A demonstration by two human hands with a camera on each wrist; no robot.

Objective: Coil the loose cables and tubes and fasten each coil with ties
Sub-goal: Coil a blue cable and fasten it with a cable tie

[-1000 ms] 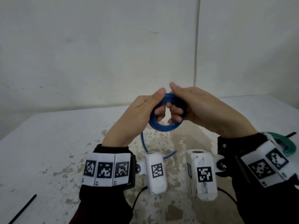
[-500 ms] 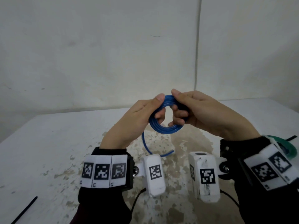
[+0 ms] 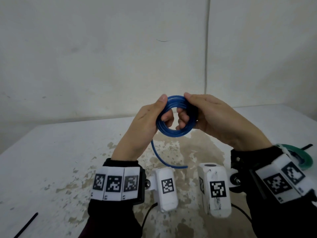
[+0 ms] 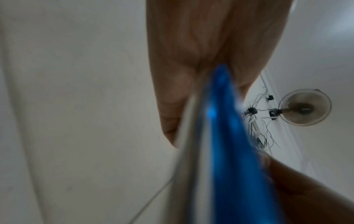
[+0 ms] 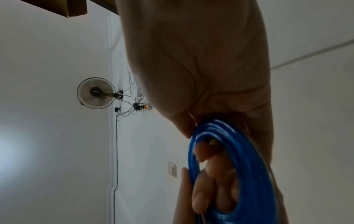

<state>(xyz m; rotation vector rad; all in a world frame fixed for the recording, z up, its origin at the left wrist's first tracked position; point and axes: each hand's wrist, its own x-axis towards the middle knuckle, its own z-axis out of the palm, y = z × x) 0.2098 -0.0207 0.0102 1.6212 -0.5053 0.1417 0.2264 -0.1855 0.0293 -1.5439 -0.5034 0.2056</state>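
Observation:
A blue tube is wound into a small coil and held up above the table. My left hand grips the coil's left side, thumb on top and fingers through the ring. My right hand grips its right side the same way. The tube's loose end hangs from the coil down toward the table. In the right wrist view the blue coil loops around my fingers. The left wrist view shows the tube as a blur close to the lens.
The white table has worn brown patches in the middle. A green coil lies at the right edge behind my right wrist. Two black ties lie on the table, one near the front left, another at the far right.
Both hands have kept their hold and turned the coil. The hanging tail has grown shorter as more tube went onto the ring.

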